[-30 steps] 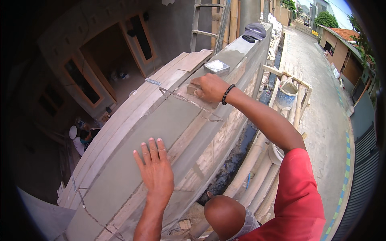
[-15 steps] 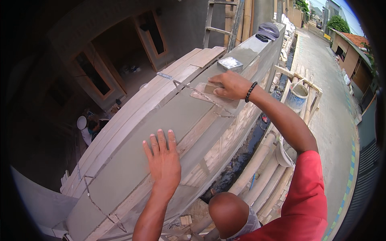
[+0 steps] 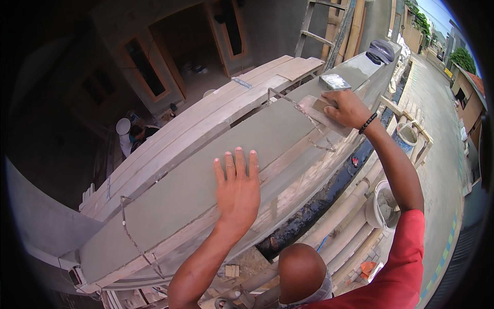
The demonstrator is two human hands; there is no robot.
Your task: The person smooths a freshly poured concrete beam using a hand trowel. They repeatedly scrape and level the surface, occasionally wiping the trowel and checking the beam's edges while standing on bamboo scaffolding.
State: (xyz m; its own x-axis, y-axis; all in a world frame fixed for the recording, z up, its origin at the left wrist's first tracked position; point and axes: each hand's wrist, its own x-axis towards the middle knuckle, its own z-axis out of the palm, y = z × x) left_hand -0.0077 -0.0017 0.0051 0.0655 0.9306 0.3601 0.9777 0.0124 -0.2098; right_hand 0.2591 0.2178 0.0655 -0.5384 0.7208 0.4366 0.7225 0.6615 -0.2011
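My right hand (image 3: 347, 108) grips the wooden handle of a plastering float (image 3: 314, 106), whose flat blade rests on the wall's top near a bent steel rod clamp (image 3: 303, 110). My left hand (image 3: 237, 193) lies with fingers stretched out over the near edge of the smooth grey mortar (image 3: 190, 177) and its wooden edge board (image 3: 190, 224). Just beyond the float sits a shiny rectangular metal block (image 3: 334, 82). Farther along the wall is a dark cap (image 3: 381, 51). A second rod clamp (image 3: 131, 234) spans the wall at the lower left.
Long planks (image 3: 206, 108) run along the far side. To the right are a muddy ditch (image 3: 329, 198), bamboo poles (image 3: 342, 216), a white bucket (image 3: 382, 206) and a blue-white bucket (image 3: 406, 135). Another person (image 3: 138, 133) is below at left. My knee (image 3: 302, 273) shows low down.
The whole view has shifted, so the wall and both hands appear farther right. The float has slid slightly away along the wall relative to the clamp. My left hand stays flat.
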